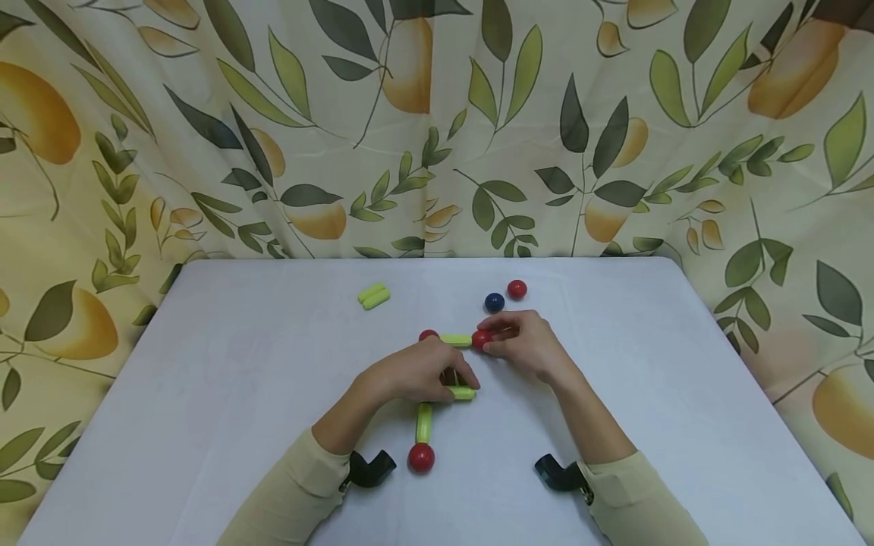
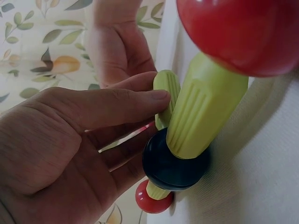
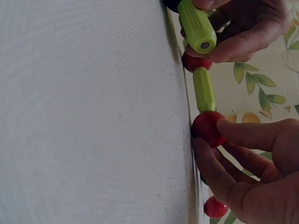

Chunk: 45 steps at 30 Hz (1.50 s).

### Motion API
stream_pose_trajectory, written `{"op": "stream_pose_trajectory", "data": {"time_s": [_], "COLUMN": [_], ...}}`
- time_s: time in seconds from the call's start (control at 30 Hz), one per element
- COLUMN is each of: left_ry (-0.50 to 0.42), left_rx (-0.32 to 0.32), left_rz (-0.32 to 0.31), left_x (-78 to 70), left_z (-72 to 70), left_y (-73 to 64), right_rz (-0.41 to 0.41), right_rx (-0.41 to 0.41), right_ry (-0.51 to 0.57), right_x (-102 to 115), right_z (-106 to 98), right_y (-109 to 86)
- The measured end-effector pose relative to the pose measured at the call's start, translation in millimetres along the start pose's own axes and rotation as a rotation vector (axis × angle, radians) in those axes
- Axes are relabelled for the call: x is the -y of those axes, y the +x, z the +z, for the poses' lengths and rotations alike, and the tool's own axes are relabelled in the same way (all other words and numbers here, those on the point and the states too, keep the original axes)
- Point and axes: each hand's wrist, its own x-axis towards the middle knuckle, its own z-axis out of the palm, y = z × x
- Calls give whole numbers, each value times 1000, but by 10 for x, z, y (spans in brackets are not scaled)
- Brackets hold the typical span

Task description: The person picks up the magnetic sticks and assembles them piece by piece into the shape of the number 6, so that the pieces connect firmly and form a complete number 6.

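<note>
A figure of green sticks and balls lies mid-table. My left hand (image 1: 418, 370) pinches a green stick (image 3: 197, 25) between thumb and fingers; its free end shows a small dark disc. The stick's other end meets a dark blue ball (image 2: 175, 168), hidden under the hand in the head view. A lower stick (image 1: 423, 422) runs from that ball to a red ball (image 1: 421, 458) nearest me. My right hand (image 1: 529, 345) pinches another red ball (image 3: 208, 129) at the right end of the far stick (image 1: 455, 340). A red ball (image 1: 429, 334) sits at its left end.
Loose green sticks (image 1: 374, 296) lie together toward the table's back. A blue ball (image 1: 495, 302) and a red ball (image 1: 517, 289) rest just beyond my right hand. A patterned curtain (image 1: 437, 152) hangs behind the white table (image 1: 205, 425).
</note>
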Motion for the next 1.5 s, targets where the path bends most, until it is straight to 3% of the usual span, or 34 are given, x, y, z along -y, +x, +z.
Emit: {"op": "stream_pose_trajectory", "data": {"time_s": [0.27,0.63,0.9,1.17,1.5], "left_ry": [-24,-49,-63,-109,-82], "left_rx": [-8,-41,-94,-275,-538], "left_rz": [-24,-6,-22,-30,-238], "left_x": [-2,62,123,372,683], "left_z": [-45,-160,-247,-324,-405], "left_y": [-13,-31,-99,-151,-235], "right_rz": [-4,-4,7,33,52], "right_rx": [-9,-19,-6,3,0], "right_ry": [-8,-12,-15,4,4], "right_x": [7,30,42,18,20], "right_z": [-10,-21,-26,3,25], "right_y": [12,36,31,12,-8]}}
